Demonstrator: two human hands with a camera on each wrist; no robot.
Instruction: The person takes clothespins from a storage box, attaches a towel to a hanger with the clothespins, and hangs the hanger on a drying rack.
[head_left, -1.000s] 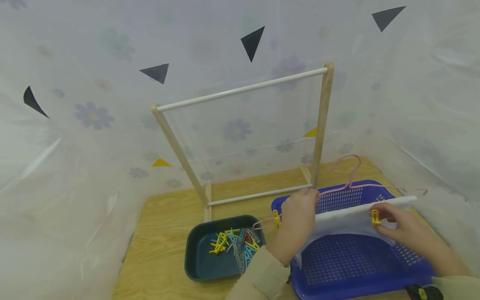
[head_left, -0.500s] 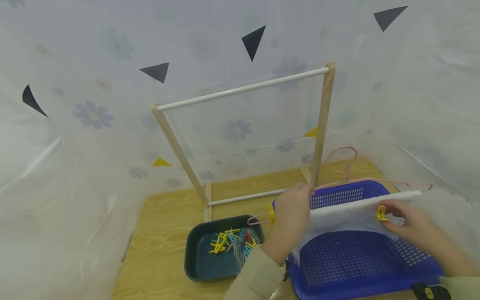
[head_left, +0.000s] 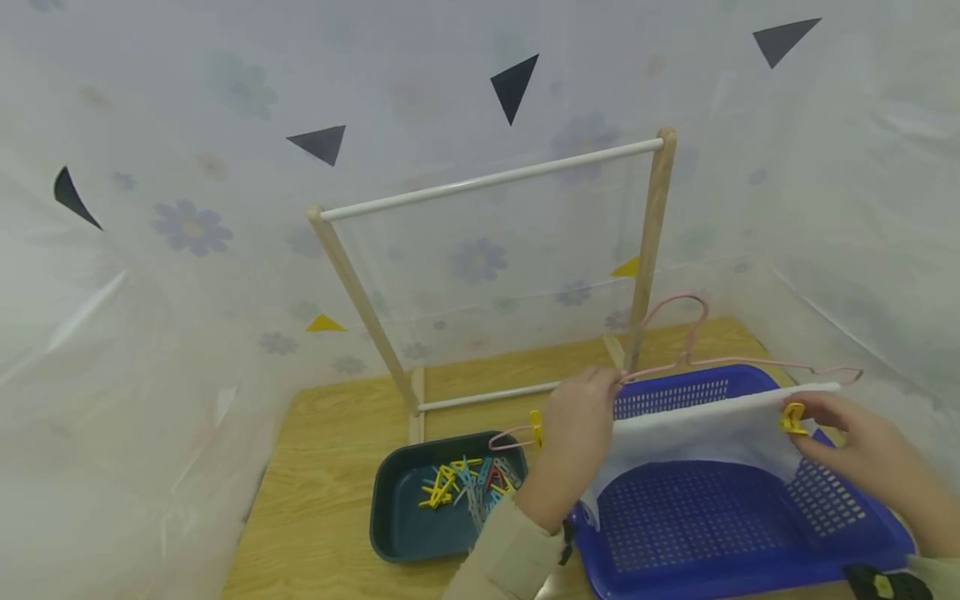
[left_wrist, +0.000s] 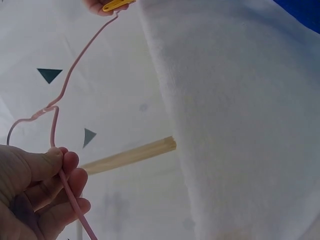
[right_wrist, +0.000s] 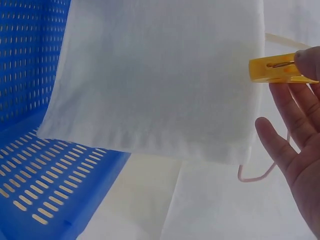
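Observation:
My left hand (head_left: pixel 573 433) pinches the wire of a pink clothes hanger (head_left: pixel 687 346) between thumb and fingers. Over the hanger's lower bar hangs a white cloth (head_left: pixel 697 429), folded at its top edge. A yellow clothespin (head_left: pixel 792 418) is pinched by my right hand (head_left: pixel 862 442) near the cloth's right end. In the right wrist view that clothespin (right_wrist: pixel 272 69) overlaps the cloth's edge; whether it grips the cloth is unclear. Another yellow clothespin (head_left: pixel 536 427) sits at the hanger's left end, partly hidden by my left hand.
A blue perforated basket (head_left: pixel 697 517) stands below the cloth. To its left, a dark green tray (head_left: pixel 397 533) holds several coloured clothespins (head_left: pixel 468 483). Behind stands a wooden rack with a white top rod (head_left: pixel 487 181). Patterned sheeting surrounds the wooden table (head_left: pixel 300 500).
My right hand and its clothespin have moved right along the cloth's top edge. My left hand, with the hanger and cloth, has shifted slightly left.

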